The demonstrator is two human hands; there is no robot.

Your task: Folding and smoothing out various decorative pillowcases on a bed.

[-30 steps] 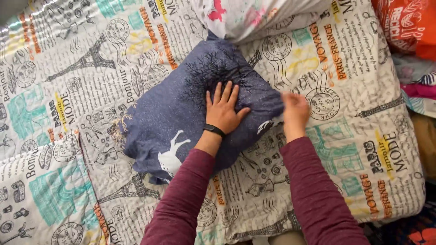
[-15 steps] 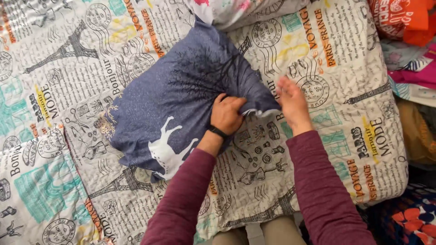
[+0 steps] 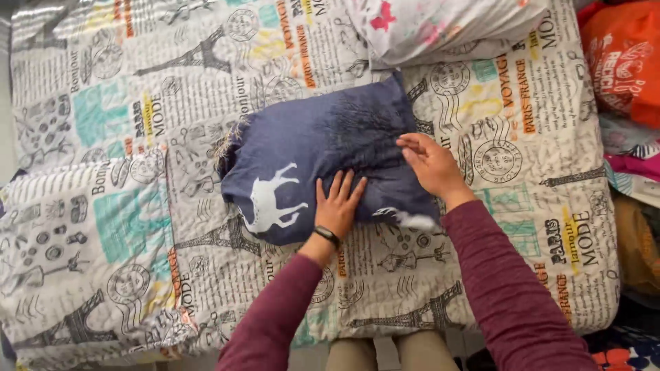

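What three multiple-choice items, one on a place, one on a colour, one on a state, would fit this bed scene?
1. Where does the dark pillow lie?
A. on the printed quilt
B. on the floor
C. inside the orange bag

2. What colour is the animal figure on the pillow?
A. red
B. white
C. green

3. How is the left hand placed?
A. clenched in a fist in the air
B. holding a cup
C. flat on the pillow, fingers spread

Answers:
1 A, the pillow rests on the printed quilt, below the pale pillow and away from the orange bag.
2 B, the deer-like figure is white on navy cloth.
3 C, the palm lies on the cloth with fingers apart, while the right hand touches the pillow's right part.
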